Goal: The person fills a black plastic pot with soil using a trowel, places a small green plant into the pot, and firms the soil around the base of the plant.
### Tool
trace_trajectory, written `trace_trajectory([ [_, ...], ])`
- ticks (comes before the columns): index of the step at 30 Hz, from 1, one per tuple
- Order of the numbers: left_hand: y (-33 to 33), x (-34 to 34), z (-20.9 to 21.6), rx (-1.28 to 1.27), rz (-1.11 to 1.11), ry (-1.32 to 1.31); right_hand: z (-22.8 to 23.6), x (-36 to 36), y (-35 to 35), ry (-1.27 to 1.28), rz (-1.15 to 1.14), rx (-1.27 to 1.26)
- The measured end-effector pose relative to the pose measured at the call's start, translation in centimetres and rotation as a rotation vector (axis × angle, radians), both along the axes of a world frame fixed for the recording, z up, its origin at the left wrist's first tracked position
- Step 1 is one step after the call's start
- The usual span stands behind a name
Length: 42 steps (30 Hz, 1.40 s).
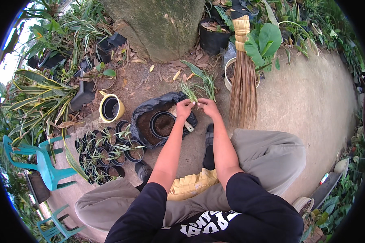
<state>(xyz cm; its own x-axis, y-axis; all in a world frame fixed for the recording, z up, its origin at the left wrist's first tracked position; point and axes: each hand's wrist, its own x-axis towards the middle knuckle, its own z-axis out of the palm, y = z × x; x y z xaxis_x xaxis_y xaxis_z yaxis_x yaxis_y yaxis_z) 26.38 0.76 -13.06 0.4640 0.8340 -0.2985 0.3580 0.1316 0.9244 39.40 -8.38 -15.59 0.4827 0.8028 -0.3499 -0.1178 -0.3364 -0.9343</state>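
Note:
My left hand [185,109] pinches a small green-and-white leafy plantlet [187,90] near its base. Close against it, my right hand [208,108] has its fingers closed at the same base. Just beyond the right hand, more loose plantlets [209,86] lie on the ground. Below and left of my hands sits a black plastic bag [140,115] with dark soil in it. A round black pot [153,128], partly filled with soil, stands in the bag. Beside the pot lies a hand trowel, its pale handle [188,126] showing past my left forearm.
Several small black pots with plantlets [109,152] cluster at left, near a yellow pot [121,109]. Green plastic chairs [48,166] stand farther left. A stick broom [244,85] is at the right, before a white pot [228,75]. A tree trunk [158,28] rises ahead.

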Motion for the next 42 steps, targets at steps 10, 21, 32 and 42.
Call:
trace_trajectory([
  [10, 0.1, 0.6, -0.8, -0.028, -0.043, -0.012, 1.6, -0.3, -0.1, 0.117, -0.061, 0.097],
  [21, 1.9, -0.6, 4.5, 0.343, 0.018, -0.203, 6.8, -1.4, 2.9, 0.212, -0.030, 0.233],
  [32, 5.6, -8.5, 16.8, 0.186, 0.235, -0.472, 18.5, -7.1, 6.8, -0.031, 0.120, 0.368],
  [42, 5.1, -17.3, 22.9, 0.399, 0.057, -0.286, 26.8, -15.4, 8.0, -0.164, 0.385, 0.394],
])
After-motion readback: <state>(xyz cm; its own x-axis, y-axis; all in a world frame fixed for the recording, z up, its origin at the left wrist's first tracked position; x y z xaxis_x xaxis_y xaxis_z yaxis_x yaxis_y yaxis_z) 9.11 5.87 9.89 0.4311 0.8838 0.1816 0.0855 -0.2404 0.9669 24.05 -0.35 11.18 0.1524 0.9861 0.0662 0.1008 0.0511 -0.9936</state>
